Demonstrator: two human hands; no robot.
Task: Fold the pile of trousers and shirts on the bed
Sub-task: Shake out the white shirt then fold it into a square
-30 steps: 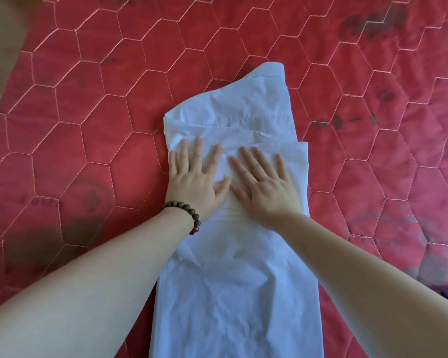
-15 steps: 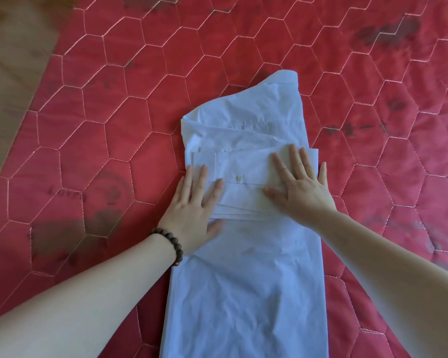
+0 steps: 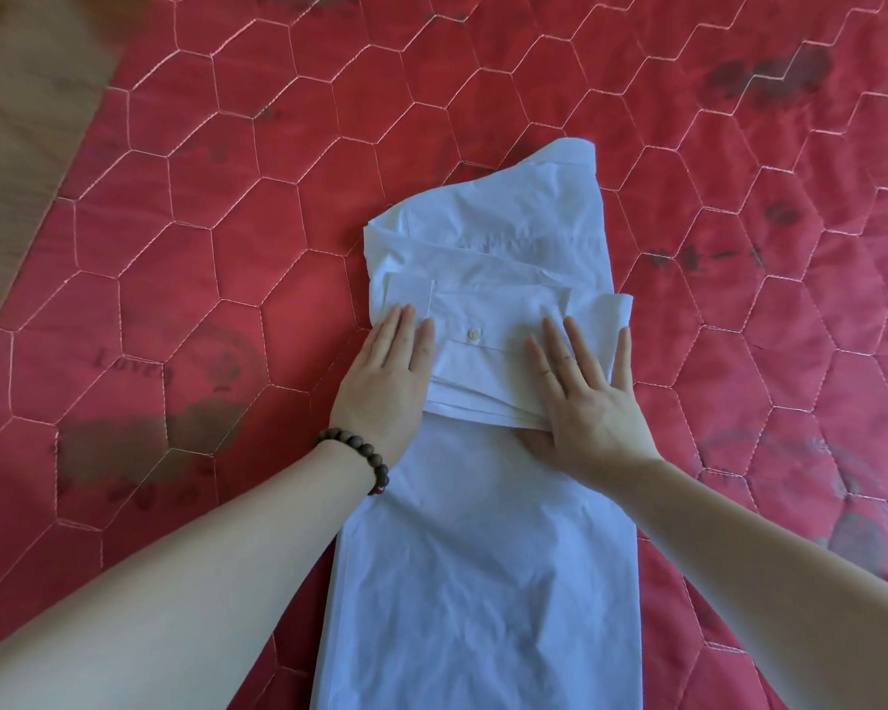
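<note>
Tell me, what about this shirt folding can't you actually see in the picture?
All in the head view:
- The white shirt's near end: cut off by the bottom edge.
- The right hand's thumb: mostly tucked under the folded sleeves.
- The cloth beneath the left hand: covered by the palm.
- The faint word printed on the red quilt: too blurred to read surely.
- Any remaining pile of clothes: outside the frame.

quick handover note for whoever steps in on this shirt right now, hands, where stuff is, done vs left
Left hand: flat, fingers straight, pressing the left edge of the white shirt.
Right hand: flat on the folded cuff, near its button.
Shirt lies lengthwise on the red quilt.
Done: sides and sleeves folded in, a narrow strip.
Left: fold it up lengthwise, then the other clothes, none in view.
</note>
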